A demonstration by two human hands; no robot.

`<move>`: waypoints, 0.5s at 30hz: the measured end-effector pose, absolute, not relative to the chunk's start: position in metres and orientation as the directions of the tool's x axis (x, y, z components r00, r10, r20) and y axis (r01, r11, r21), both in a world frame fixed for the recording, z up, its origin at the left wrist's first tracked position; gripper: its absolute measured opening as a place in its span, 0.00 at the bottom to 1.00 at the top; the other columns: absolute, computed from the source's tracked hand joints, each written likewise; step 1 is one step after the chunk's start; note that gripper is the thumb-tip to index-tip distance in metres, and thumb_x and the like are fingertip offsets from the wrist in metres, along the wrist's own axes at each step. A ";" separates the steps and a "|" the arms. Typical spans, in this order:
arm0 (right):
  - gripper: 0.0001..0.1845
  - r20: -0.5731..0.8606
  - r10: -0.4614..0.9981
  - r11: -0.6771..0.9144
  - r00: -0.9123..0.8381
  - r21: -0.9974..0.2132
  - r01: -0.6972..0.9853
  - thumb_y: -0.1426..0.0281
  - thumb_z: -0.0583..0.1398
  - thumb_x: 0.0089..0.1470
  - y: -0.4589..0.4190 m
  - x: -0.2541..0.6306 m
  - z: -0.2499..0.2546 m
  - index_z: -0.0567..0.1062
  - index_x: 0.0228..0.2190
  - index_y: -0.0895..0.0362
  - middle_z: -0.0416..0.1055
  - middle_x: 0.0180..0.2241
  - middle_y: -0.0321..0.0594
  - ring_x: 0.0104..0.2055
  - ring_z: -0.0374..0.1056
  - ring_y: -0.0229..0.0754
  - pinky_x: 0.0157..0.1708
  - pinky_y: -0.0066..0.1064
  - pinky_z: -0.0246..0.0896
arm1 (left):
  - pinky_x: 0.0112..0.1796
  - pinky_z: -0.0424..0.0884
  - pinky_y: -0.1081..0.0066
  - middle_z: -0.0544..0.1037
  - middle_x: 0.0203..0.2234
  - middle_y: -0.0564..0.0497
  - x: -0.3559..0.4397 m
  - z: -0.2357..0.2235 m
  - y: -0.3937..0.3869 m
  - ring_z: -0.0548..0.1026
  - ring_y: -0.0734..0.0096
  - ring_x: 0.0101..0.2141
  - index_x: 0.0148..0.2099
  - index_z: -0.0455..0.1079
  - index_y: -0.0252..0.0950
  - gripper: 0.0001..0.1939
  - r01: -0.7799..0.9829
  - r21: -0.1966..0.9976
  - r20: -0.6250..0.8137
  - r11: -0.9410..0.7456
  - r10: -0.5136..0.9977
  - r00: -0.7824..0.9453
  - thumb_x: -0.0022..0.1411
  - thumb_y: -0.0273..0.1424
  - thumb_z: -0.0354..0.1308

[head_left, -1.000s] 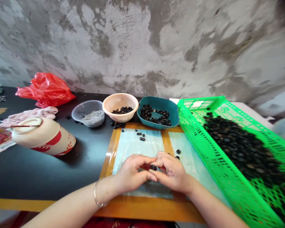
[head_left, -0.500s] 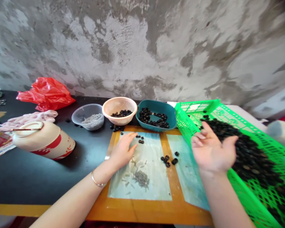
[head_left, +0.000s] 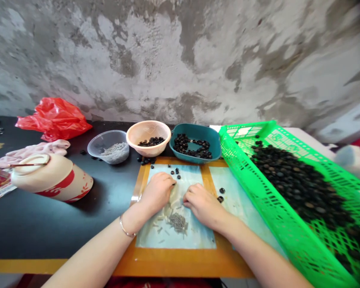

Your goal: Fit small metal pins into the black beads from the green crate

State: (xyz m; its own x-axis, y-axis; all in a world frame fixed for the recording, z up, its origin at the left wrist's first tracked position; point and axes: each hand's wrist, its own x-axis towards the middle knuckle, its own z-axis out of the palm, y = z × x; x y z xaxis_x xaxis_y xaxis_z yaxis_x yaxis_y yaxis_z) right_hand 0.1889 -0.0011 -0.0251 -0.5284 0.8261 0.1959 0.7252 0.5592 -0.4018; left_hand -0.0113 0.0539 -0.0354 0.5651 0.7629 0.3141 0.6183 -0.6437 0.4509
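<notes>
Centrally, in the head view, the bare left hand [head_left: 157,193] pinches a small black piece [head_left: 174,183] between nearly closed fingertips, while the bare right hand [head_left: 202,206] curls its fingers, their contents hidden. A heap of short grey rods [head_left: 178,223] lies nearer on the pale-blue rectangular sheet [head_left: 201,236]; loose round black pieces [head_left: 179,177] lie farther, and a green perforated plastic basket [head_left: 262,200] stands right.

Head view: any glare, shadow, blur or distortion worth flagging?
Head view, glare: small bright glint on the brown tape beside the left hand; head view, shadow: dark patch on the black table right of the cup; head view, blur: pale item at right edge looks soft; head view, distortion: cup seems to lean outward, likely wide-angle stretch.
</notes>
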 end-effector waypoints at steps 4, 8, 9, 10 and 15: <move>0.07 0.198 0.849 0.517 -0.490 -0.509 0.689 0.79 0.59 0.56 0.000 0.191 -0.022 0.70 0.28 0.57 0.68 0.29 0.41 0.35 0.63 0.46 0.34 0.36 0.61 | 0.46 0.69 0.58 0.78 0.35 0.45 -0.011 -0.033 0.051 0.74 0.59 0.41 0.40 0.76 0.36 0.10 0.574 0.619 0.283 -0.537 0.834 0.474 0.60 0.22 0.55; 0.09 0.220 0.920 0.378 -0.324 -0.715 0.588 0.80 0.57 0.57 0.002 0.196 -0.014 0.73 0.36 0.55 0.71 0.32 0.39 0.36 0.67 0.43 0.37 0.36 0.64 | 0.43 0.72 0.63 0.79 0.35 0.47 -0.007 -0.026 0.043 0.76 0.64 0.37 0.46 0.75 0.35 0.14 0.334 0.930 0.037 -0.157 0.940 0.341 0.57 0.24 0.58; 0.11 0.224 0.930 0.355 -0.292 -0.753 0.554 0.79 0.57 0.57 0.002 0.197 -0.012 0.74 0.39 0.55 0.72 0.34 0.40 0.37 0.68 0.43 0.39 0.37 0.64 | 0.42 0.73 0.64 0.79 0.35 0.47 -0.006 -0.024 0.041 0.76 0.64 0.36 0.46 0.74 0.34 0.15 0.250 0.967 -0.043 -0.047 0.939 0.342 0.55 0.25 0.60; 0.12 0.222 0.939 0.332 -0.264 -0.789 0.518 0.78 0.57 0.58 0.003 0.197 -0.011 0.75 0.41 0.54 0.73 0.36 0.40 0.39 0.69 0.44 0.41 0.37 0.64 | 0.41 0.73 0.65 0.79 0.35 0.47 -0.004 -0.022 0.039 0.77 0.65 0.36 0.46 0.74 0.33 0.15 0.175 0.983 -0.108 0.048 0.928 0.356 0.54 0.26 0.61; 0.04 0.048 0.990 0.085 -0.135 -0.955 0.285 0.70 0.62 0.54 0.002 0.192 -0.008 0.77 0.33 0.57 0.77 0.32 0.39 0.33 0.72 0.42 0.36 0.34 0.67 | 0.38 0.73 0.68 0.79 0.35 0.47 0.003 -0.013 0.028 0.77 0.68 0.34 0.40 0.73 0.32 0.14 0.047 0.973 -0.226 0.226 0.886 0.406 0.49 0.27 0.66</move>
State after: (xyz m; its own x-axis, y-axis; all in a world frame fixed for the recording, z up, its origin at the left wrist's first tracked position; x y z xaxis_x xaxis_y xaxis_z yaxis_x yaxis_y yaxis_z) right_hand 0.1922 0.0024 -0.0083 -0.1351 0.9897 0.0478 0.2853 0.0850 -0.9547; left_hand 0.0031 0.0279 -0.0131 0.4059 0.8856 -0.2255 0.0475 0.2260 0.9730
